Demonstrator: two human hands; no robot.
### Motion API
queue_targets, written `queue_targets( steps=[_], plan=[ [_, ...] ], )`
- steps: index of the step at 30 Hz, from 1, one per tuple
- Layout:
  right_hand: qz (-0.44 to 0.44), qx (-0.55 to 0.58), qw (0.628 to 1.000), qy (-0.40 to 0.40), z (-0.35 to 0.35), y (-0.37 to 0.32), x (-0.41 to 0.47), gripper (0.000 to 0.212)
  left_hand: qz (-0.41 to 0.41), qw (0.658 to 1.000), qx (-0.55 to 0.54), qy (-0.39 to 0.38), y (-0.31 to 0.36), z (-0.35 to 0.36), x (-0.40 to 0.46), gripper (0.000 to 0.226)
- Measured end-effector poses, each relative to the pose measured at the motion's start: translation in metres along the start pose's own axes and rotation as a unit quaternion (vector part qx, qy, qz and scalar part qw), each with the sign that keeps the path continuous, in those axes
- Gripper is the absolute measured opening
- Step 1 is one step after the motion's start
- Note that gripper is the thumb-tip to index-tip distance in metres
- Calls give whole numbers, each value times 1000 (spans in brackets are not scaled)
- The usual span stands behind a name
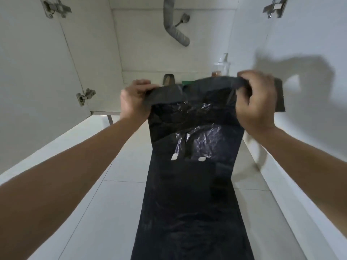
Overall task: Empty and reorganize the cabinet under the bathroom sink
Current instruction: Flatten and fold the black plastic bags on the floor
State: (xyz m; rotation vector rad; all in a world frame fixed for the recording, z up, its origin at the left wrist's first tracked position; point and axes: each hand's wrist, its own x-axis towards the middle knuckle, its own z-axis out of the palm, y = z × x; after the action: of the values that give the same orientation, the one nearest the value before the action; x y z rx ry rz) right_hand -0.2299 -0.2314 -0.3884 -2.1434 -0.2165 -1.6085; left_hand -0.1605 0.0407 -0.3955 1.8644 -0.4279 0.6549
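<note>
1. Black plastic bin bag (191, 194) hangs in front of the open under-sink cabinet (142, 59), stretched between both hands.
2. My left hand (134, 102) pinches the bag's top edge, fingers curled round the folded rim.
3. My right hand (257, 102) is clamped on the opposite end of that rim; a flap sticks out past it.
4. Hands are pulled apart, likely to spread the mouth open so it can take things in.
5. Inside the cabinet, behind the bag: clear pump bottle (222, 65) at right, a brownish item (169, 79) I can't identify, grey drain hose (173, 25) above.
6. Cabinet not emptied yet.
</note>
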Motion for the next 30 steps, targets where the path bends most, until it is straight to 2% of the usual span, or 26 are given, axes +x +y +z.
queue_targets(
  steps=[3,4,7,10,12,14,16,17,19,21,25,27,30],
  plan=[
    [0,2,989,-148,-19,5,-80,20,-111,981,-130,-92,-32,-7,-62,44],
    [-1,-14,980,-199,-26,7,-106,22,-151,971,-127,-134,-44,-8,-82,47],
    [5,-77,938,-337,-49,10,-174,30,-240,946,-14,-219,-79,-12,-135,30],
    [-38,-120,890,-438,-69,4,-224,13,-357,891,19,-279,-107,-11,-178,31],
    [-50,-113,857,-501,-76,2,-251,24,-436,853,33,-285,-120,-6,-199,40],
    [-59,-101,833,-540,-79,5,-272,30,-493,828,38,-265,-126,-1,-219,36],
    [-70,-90,815,-568,-82,4,-287,32,-478,831,69,-276,-125,3,-234,15],
    [-80,-86,808,-578,-82,3,-293,32,-446,837,92,-305,-126,5,-241,16],
    [-98,-83,793,-595,-82,1,-304,31,-369,834,181,-369,-128,8,-250,36],
    [-96,-80,777,-616,-80,-1,-311,34,-311,832,251,-386,-130,12,-256,46],
    [-77,-74,738,-666,-78,-3,-314,36,-296,826,289,-383,-132,16,-266,45],
    [-72,-62,737,-669,-78,-1,-314,41,-288,828,301,-374,-133,18,-273,54],
    [-53,-56,739,-669,-83,6,-317,45,-333,823,304,-344,-126,22,-282,72]
  ],
)
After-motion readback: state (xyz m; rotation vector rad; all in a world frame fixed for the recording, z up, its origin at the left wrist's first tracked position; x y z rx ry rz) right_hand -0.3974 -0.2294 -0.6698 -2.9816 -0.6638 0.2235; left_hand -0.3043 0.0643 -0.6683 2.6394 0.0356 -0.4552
